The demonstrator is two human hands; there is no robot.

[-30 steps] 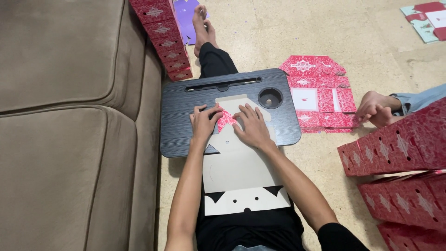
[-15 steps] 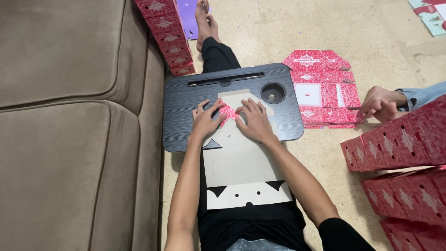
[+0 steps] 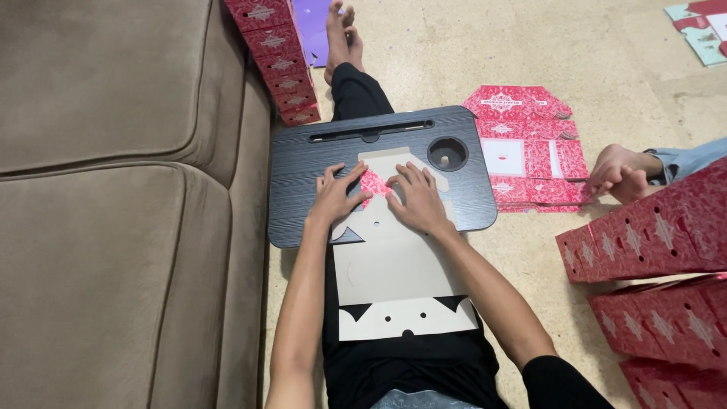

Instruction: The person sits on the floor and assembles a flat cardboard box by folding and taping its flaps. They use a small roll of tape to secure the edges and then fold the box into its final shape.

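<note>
Both hands press flat on the cardboard box blank (image 3: pixel 397 261), left hand (image 3: pixel 333 198) at nine o'clock and right hand (image 3: pixel 415 201) at three o'clock of its red flap (image 3: pixel 373 184), long axis running twelve-to-six.

left hand (image 3: pixel 335 195): flat, fingers spread, palm down | right hand (image 3: pixel 413 198): same | arms: extended

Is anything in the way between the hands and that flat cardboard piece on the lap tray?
Nothing visible. The left hand and right hand already press on the cardboard lying across the tray, fingers at its folded red flap.
</note>
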